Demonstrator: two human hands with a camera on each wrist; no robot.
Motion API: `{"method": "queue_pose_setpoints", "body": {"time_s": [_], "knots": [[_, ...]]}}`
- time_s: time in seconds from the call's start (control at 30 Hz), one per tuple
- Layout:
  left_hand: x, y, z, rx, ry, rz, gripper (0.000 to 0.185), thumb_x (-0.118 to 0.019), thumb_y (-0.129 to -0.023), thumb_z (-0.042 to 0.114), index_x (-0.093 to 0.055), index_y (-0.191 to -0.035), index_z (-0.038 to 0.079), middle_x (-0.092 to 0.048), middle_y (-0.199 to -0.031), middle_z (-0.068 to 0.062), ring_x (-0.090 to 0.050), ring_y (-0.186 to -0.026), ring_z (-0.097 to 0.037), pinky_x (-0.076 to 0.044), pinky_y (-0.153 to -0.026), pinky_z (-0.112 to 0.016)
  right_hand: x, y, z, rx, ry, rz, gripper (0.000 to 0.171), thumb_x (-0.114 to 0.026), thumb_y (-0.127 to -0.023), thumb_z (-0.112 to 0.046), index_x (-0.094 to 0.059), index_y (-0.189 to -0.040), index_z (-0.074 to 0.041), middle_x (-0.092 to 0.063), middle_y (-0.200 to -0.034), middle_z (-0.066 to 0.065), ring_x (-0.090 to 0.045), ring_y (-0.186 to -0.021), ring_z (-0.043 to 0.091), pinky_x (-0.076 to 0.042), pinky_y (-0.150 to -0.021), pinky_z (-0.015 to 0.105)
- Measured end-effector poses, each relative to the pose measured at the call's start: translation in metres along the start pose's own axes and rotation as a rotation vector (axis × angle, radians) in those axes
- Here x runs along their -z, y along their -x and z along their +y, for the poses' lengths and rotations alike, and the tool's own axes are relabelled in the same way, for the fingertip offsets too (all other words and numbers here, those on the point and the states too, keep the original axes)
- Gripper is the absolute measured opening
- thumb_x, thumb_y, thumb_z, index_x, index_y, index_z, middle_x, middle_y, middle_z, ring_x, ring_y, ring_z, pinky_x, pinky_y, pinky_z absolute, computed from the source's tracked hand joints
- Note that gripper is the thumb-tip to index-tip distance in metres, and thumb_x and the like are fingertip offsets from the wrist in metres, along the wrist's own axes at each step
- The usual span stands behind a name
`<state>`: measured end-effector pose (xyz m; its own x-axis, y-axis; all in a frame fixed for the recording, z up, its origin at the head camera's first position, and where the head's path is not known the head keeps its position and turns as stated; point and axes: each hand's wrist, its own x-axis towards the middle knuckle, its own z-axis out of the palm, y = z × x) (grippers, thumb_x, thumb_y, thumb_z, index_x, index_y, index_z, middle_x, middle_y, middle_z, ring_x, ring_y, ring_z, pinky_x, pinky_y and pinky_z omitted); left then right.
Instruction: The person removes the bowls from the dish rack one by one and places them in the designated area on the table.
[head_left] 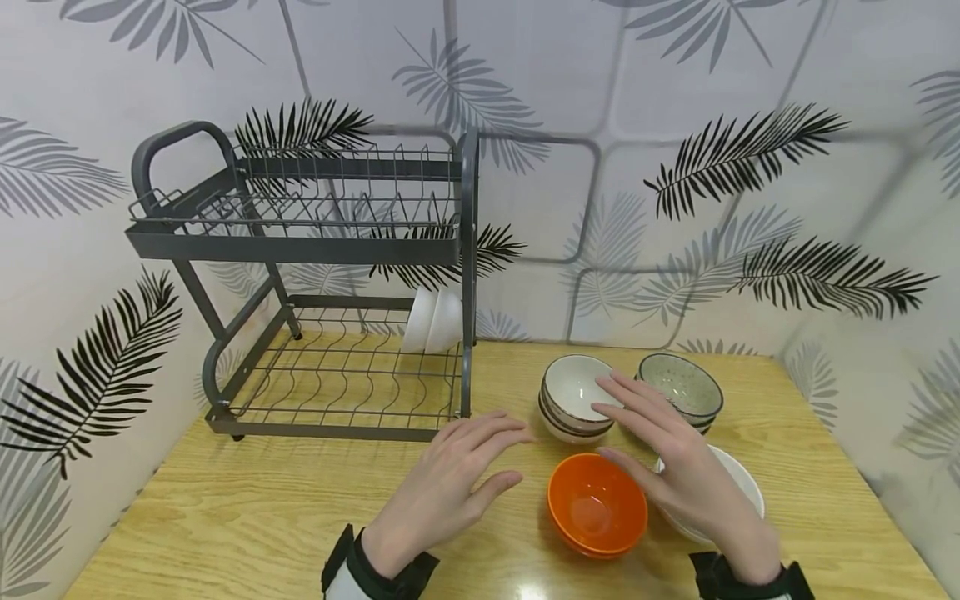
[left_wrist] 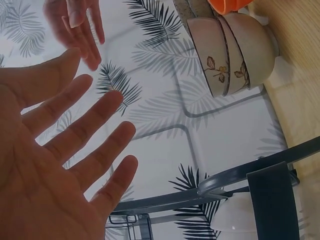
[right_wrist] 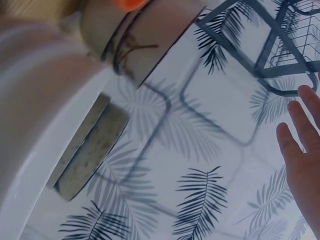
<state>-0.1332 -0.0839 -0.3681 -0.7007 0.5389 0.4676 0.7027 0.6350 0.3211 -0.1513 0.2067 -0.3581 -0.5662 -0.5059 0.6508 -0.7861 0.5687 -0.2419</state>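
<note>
Sitting on the wooden table (head_left: 225,517), the orange bowl (head_left: 597,506) is empty and lies between both hands, touched by neither. Left hand (head_left: 448,483) hovers just left of it, fingers spread, holding nothing. Right hand (head_left: 678,467) hovers flat and unclenched above the white bowl (head_left: 742,479). Behind stand a stack of cream bowls (head_left: 573,400) and speckled bowls (head_left: 684,388). Two white bowls (head_left: 432,321) rest on edge in the dish rack (head_left: 315,242). No legible writing.
</note>
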Motion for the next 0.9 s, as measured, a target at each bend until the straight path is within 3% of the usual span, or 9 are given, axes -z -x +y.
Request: {"method": "queue_pose_setpoints", "body": {"time_s": [0.07,0.2,0.4,0.63,0.9], "knots": [[0.0,0.0,-0.002,0.002,-0.003,0.016,0.04,-0.066,-0.097,0.029,-0.061,-0.136,0.022,-0.062,-0.141,0.001,-0.051,-0.14,-0.023,-0.045,-0.111,-0.053,-0.004,-0.004,-0.002,-0.001,-0.029,0.001,0.051,-0.078,-0.087,-0.016,-0.063,-0.136,-0.013,-0.052,-0.152,0.011,-0.037,-0.15,0.022,-0.019,-0.128,0.023],[-0.001,-0.001,-0.007,0.025,-0.009,0.066,0.039,-0.069,-0.095,0.026,-0.063,-0.133,0.019,-0.064,-0.138,-0.003,-0.052,-0.139,-0.027,-0.044,-0.112,-0.054,-0.013,-0.009,-0.003,0.038,-0.06,0.034,0.044,-0.069,-0.096,-0.032,-0.063,-0.134,-0.012,-0.054,-0.15,0.013,-0.039,-0.149,0.026,-0.022,-0.127,0.023],[-0.001,-0.002,-0.021,0.12,0.023,0.119,0.041,-0.073,-0.093,0.021,-0.063,-0.132,0.015,-0.061,-0.141,-0.009,-0.047,-0.143,-0.034,-0.041,-0.113,-0.062,-0.023,-0.009,-0.001,0.085,-0.085,0.083,0.045,-0.056,-0.101,-0.042,-0.065,-0.131,-0.009,-0.056,-0.148,0.014,-0.041,-0.148,0.027,-0.024,-0.126,0.023],[0.001,-0.007,-0.042,0.213,0.009,0.182,0.049,-0.074,-0.092,0.019,-0.058,-0.137,0.008,-0.057,-0.143,-0.016,-0.041,-0.145,-0.04,-0.039,-0.113,-0.064,-0.023,-0.005,0.001,0.062,-0.077,0.078,0.043,-0.06,-0.1,-0.039,-0.065,-0.131,-0.01,-0.056,-0.147,0.015,-0.041,-0.148,0.025,-0.023,-0.126,0.022],[0.018,-0.017,-0.067,0.342,0.054,0.22,0.056,-0.07,-0.094,0.014,-0.049,-0.144,0.003,-0.051,-0.148,-0.025,-0.044,-0.141,-0.046,-0.039,-0.113,-0.064,-0.021,-0.005,0.002,0.039,-0.076,0.067,0.04,-0.07,-0.095,-0.028,-0.065,-0.131,-0.011,-0.056,-0.147,0.015,-0.041,-0.148,0.025,-0.023,-0.126,0.022]]}}
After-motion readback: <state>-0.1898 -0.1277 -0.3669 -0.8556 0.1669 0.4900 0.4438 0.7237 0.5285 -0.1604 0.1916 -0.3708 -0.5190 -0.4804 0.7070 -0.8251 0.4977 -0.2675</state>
